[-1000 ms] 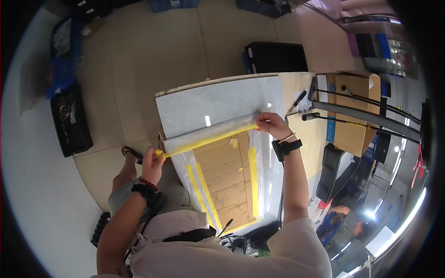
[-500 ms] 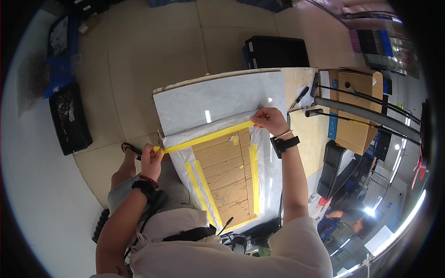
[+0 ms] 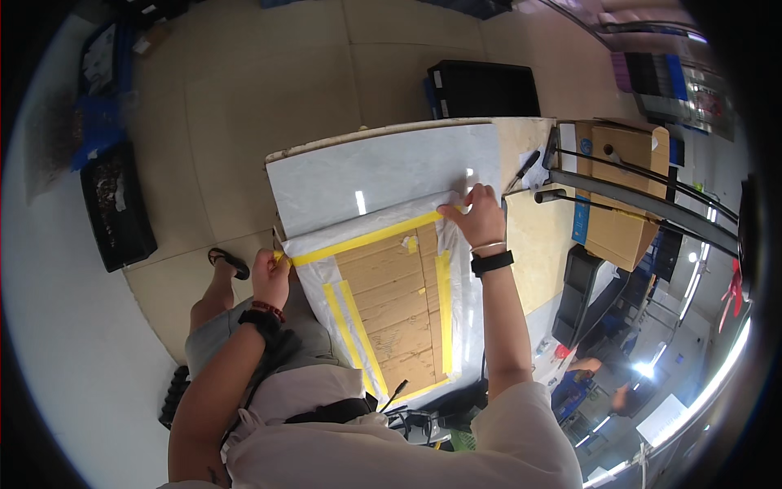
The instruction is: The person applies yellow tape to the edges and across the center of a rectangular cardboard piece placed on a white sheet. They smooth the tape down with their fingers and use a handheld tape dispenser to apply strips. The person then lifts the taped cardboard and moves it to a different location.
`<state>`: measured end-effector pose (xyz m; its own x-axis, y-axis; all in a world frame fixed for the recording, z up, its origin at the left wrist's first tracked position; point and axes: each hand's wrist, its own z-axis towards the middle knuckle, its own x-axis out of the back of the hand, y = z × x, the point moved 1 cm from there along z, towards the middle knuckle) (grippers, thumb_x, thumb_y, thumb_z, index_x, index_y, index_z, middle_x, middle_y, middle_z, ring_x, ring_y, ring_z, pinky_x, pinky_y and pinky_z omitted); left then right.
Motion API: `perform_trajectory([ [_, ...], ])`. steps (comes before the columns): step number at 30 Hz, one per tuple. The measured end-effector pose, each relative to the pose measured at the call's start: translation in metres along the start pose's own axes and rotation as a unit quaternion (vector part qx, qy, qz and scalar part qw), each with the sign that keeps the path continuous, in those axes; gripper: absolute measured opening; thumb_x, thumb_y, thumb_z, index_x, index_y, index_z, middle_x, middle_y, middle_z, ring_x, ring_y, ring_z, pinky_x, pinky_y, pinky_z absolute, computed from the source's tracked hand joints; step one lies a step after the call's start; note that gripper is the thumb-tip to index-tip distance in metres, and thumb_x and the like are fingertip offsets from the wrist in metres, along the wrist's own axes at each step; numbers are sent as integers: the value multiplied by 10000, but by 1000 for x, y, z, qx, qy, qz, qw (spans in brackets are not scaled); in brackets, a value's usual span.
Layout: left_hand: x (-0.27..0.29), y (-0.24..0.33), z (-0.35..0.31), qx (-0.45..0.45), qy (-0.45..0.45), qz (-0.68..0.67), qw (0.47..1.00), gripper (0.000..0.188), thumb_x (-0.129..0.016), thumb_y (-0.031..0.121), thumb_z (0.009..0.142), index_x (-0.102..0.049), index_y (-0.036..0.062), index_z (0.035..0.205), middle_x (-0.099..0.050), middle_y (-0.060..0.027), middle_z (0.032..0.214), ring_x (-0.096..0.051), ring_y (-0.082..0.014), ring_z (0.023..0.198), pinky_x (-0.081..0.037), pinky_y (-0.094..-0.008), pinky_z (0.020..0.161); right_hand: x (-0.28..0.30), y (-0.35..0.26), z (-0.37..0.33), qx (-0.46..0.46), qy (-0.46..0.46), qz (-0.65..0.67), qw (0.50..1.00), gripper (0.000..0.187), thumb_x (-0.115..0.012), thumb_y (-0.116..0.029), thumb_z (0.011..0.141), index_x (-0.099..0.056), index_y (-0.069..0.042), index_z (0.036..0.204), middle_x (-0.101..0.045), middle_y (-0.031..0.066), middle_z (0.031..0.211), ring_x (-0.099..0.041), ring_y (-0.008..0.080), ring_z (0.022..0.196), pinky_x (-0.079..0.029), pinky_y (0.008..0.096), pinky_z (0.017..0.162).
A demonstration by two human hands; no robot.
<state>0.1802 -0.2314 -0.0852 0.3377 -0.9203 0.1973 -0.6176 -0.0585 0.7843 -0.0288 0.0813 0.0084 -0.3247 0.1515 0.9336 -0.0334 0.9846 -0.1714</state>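
Observation:
A strip of yellow tape [image 3: 366, 237] runs across the far edge of a brown cardboard panel [image 3: 389, 306], over white wrapping sheet [image 3: 350, 231] folded along that edge. My left hand [image 3: 270, 275] pinches the tape's left end, just past the panel's corner. At the other end my right hand [image 3: 481, 218] rests with its thumb on the tape, the thumb spread apart from the bent fingers. More yellow strips lie along the panel's two long sides and its near edge. The panel lies on a pale table top [image 3: 391, 167].
Beyond the table a black crate [image 3: 486, 90] stands on the floor. To the right are a black-handled tool [image 3: 528, 169], a metal bar frame [image 3: 627, 194], a cardboard box [image 3: 623, 236] and a dark bin [image 3: 582, 285]. Another black crate [image 3: 119, 208] sits at left. Another person is at far right.
My right hand has loosened its pinch on the tape's right end; the thumb now lies on the tape, with the fingers lifted away. My left hand still pinches the left end.

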Motion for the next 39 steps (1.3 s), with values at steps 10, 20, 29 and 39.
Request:
perform_trajectory([
  [10,0,-19,11,9,-32,-63,997,106,-567,2,845,-465,30,842,-566,-10,749,-530,-57,689,-420,-215,613,-21,50,-34,-40,275,124,952,172,-687,-119,783,-589,-18,882,-610,118,843,-589,273,701,-474,360,611],
  [20,4,-19,7,90,-45,-146,984,105,-567,29,862,-477,36,916,-595,-39,853,-582,-95,770,-472,-240,670,-40,-32,-79,29,74,19,997,493,-505,-281,876,-454,-46,1307,-417,178,1372,-362,353,1288,-195,593,1046],
  [29,6,-36,11,65,92,38,993,543,-692,128,751,-301,13,1110,-511,-80,821,-575,-167,732,-470,-287,612,-46,-142,-60,300,28,34,953,470,-664,-272,757,-517,-154,1187,-490,55,1230,-420,262,1196,-313,558,965],
  [39,40,44,-15,-57,71,-2,996,218,-693,118,722,-503,15,744,-564,-28,625,-595,-116,616,-461,-246,567,-58,-156,-38,366,-137,89,916,240,-667,-290,766,-612,-110,915,-524,101,1001,-538,314,970,-446,457,787],
])
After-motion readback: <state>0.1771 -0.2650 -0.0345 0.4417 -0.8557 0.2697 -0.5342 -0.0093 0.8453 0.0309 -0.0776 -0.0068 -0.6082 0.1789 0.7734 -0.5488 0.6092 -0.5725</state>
